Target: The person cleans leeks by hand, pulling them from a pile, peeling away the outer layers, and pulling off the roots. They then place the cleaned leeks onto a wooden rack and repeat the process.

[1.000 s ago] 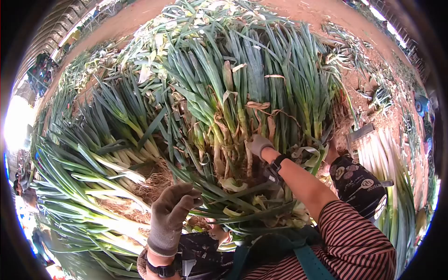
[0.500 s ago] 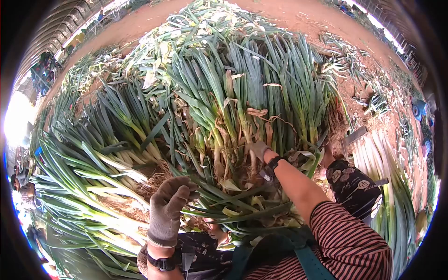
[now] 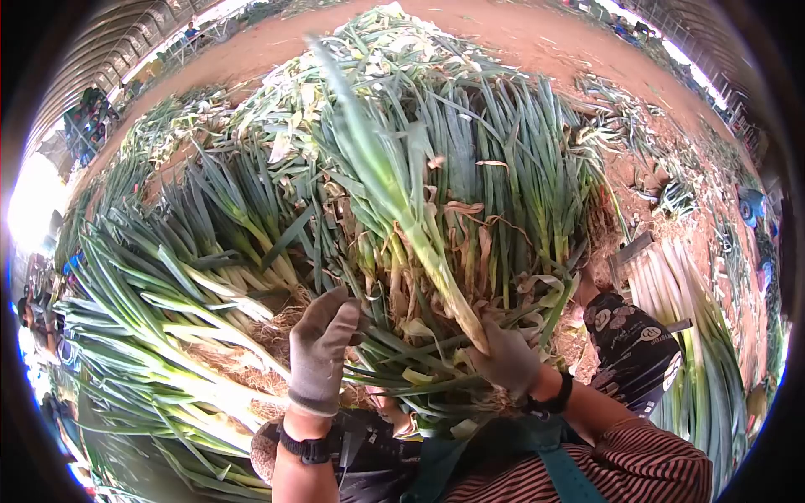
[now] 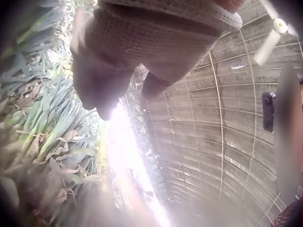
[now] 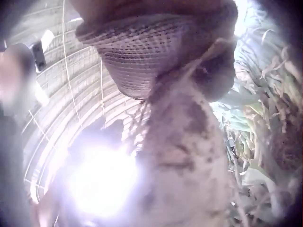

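My gloved right hand [image 3: 507,356] grips a long green onion [image 3: 436,272] by its root end, low in front of my body. The stalk slants up and to the left, its green leaf tops blurred. Close up in the right wrist view, the soil-stained base of the onion [image 5: 184,156] lies against the knitted glove [image 5: 142,52]. My gloved left hand [image 3: 323,352] is raised to the left of the onion, fingers loosely bent and holding nothing. In the left wrist view the left glove [image 4: 128,56] appears from behind, apart from any onion.
Unpeeled green onions stand in a thick bundle [image 3: 511,151] ahead. More lie at the left with their roots [image 3: 226,369] inward. Pale, cleaned onions [image 3: 683,285] lie at the right between metal uprights [image 3: 633,249]. Leaf scraps [image 3: 394,38] are heaped behind.
My right hand has drawn one green onion out of the standing bundle and brought it back toward my body. The left hand has shifted slightly up and right, its fingers still loosely bent.
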`<state>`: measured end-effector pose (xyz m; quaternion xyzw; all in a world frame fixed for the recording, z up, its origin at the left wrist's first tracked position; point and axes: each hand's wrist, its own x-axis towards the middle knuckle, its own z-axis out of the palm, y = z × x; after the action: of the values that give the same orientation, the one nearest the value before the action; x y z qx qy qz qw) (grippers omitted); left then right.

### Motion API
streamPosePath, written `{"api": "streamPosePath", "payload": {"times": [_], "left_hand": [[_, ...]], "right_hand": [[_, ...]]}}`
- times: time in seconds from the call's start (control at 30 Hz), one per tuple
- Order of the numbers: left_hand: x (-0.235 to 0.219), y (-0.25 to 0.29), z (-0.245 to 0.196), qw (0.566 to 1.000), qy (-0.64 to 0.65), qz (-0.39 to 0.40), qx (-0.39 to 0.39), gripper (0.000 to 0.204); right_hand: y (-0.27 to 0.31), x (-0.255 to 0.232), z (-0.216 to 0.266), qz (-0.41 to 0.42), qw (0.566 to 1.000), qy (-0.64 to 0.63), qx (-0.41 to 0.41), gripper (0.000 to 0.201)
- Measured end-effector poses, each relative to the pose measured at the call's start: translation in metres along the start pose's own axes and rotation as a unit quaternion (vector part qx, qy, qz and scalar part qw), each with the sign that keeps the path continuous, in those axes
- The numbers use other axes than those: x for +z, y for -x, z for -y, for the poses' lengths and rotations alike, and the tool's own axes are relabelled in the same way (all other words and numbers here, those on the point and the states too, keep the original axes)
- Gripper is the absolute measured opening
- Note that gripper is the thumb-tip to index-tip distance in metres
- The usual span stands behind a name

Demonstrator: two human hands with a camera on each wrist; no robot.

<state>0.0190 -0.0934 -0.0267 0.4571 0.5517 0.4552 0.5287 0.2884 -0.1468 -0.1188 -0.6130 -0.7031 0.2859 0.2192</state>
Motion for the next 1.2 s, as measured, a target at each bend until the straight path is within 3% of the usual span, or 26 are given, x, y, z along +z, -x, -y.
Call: {"api": "streamPosePath", "payload": {"times": [0.1,0.13,0.17,0.23,0.27,0.37,0.47,0.5,0.53,0.57,0.6,0.63,0.67,0.7,0.73,0.8,0.83,0.87,0.93,1.0,1.03,1.1,1.2], "left_hand": [[0.004,-0.004,0.01,0.999,-0.001,0.016,0.029,0.054],[0.008,-0.005,0.007,0.998,0.049,0.033,0.021,0.035],[-0.001,-0.015,0.021,0.994,0.022,0.064,0.081,0.025],[0.016,-0.004,0.026,0.982,0.119,-0.037,0.142,0.025],[0.017,-0.003,0.027,0.973,0.171,-0.038,0.147,0.029],[0.013,-0.004,0.029,0.979,0.064,-0.006,0.194,0.031],[0.018,0.003,0.036,0.98,0.081,0.03,0.181,0.023],[0.017,0.002,0.038,0.978,0.089,0.047,0.183,0.022],[0.012,0.003,0.038,0.966,0.217,0.073,0.12,0.019],[0.009,0.002,0.039,0.973,0.159,0.05,0.162,0.019],[0.005,0.002,0.041,0.974,0.1,0.026,0.201,0.018],[0.002,0.0,0.043,0.97,0.04,0.004,0.239,0.018],[0.0,-0.002,0.04,0.977,0.138,-0.017,0.162,0.021],[-0.002,0.0,0.032,0.978,0.13,-0.058,0.155,0.023],[-0.005,0.002,0.022,0.97,0.179,-0.085,0.143,0.023],[-0.018,-0.001,0.022,0.961,0.206,-0.122,0.135,0.018],[-0.018,-0.002,0.02,0.957,0.216,-0.145,0.125,0.017],[-0.018,-0.003,0.018,0.963,0.208,-0.13,0.108,0.015],[-0.012,-0.002,0.021,0.97,0.191,-0.111,0.099,0.012],[0.005,-0.002,0.023,0.972,0.173,-0.106,0.121,0.01],[0.007,-0.001,0.024,0.976,0.179,-0.076,0.101,0.011],[0.007,-0.003,0.032,0.977,0.135,-0.057,0.154,0.012],[0.001,0.004,0.026,0.976,0.162,-0.073,0.128,0.011]], "right_hand": [[0.026,-0.008,0.014,0.03,0.997,0.04,-0.06,0.026],[0.031,-0.009,0.014,0.052,0.993,0.045,-0.095,0.025],[0.035,-0.009,0.015,0.074,0.988,0.05,-0.13,0.025],[0.033,-0.008,0.02,0.033,0.99,0.006,-0.137,0.027],[0.027,-0.008,0.023,0.01,0.99,-0.016,-0.141,0.029],[-0.016,-0.011,0.032,0.032,0.988,-0.144,-0.043,0.038],[-0.053,-0.025,0.074,0.21,0.906,-0.367,0.029,0.029],[-0.055,-0.018,0.073,0.187,0.897,-0.4,0.03,0.028],[-0.057,-0.006,0.069,0.166,0.886,-0.432,0.031,0.028],[-0.057,0.001,0.068,0.145,0.874,-0.463,0.033,0.028],[-0.053,0.001,0.072,0.061,0.847,-0.527,0.022,0.026],[-0.052,0.002,0.064,0.045,0.829,-0.552,0.08,0.025],[-0.052,0.0,0.045,0.029,0.807,-0.573,0.137,0.024],[-0.051,-0.001,0.02,0.013,0.781,-0.593,0.194,0.024],[-0.052,0.007,-0.03,0.003,0.797,-0.569,0.205,0.027],[-0.044,0.005,-0.079,-0.046,0.922,-0.321,0.211,0.034],[-0.039,-0.003,-0.081,-0.081,0.975,-0.076,0.192,0.038],[-0.037,-0.013,-0.076,-0.112,0.966,0.173,0.158,0.042],[-0.04,-0.031,-0.016,-0.169,0.98,0.097,-0.031,0.056],[-0.044,-0.027,0.044,-0.15,0.972,0.004,-0.183,0.057],[-0.047,-0.021,0.069,-0.145,0.964,0.051,-0.215,0.053],[-0.049,-0.011,0.1,-0.133,0.941,0.142,-0.277,0.046],[-0.064,0.004,0.088,-0.087,0.958,0.045,-0.269,0.031]]}}
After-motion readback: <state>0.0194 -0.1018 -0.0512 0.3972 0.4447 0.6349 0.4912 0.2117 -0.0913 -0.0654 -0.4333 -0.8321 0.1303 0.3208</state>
